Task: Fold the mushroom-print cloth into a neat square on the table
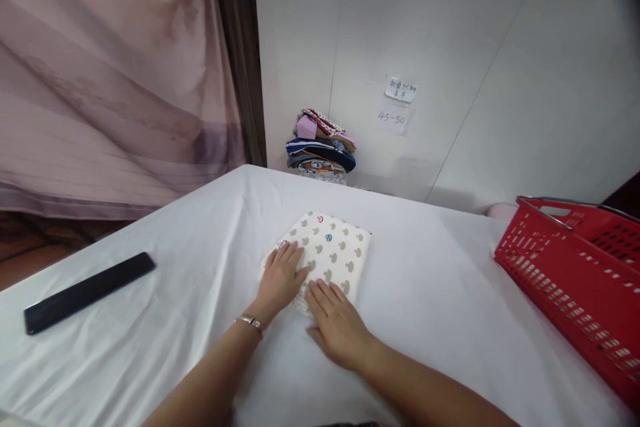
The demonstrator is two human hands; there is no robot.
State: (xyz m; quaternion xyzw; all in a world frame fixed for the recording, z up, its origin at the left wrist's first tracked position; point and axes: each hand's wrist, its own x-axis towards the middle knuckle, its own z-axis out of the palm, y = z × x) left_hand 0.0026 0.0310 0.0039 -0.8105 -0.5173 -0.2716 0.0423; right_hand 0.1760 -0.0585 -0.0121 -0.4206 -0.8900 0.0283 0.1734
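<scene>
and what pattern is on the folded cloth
Mostly greyish mushrooms on the off-white folded cloth, head view.

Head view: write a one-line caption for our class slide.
Left hand and right hand touch a folded white mushroom-print cloth, between a flat black bar and a red plastic basket.

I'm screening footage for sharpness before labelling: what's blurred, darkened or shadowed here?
Head view: upper right corner sinks into dark blur; head view: soft, faint shadows on the wall beyond the table; head view: slight overall softness, though the patterned cloth's printed motifs and the lower paper's "45-50" stay legible.
</scene>
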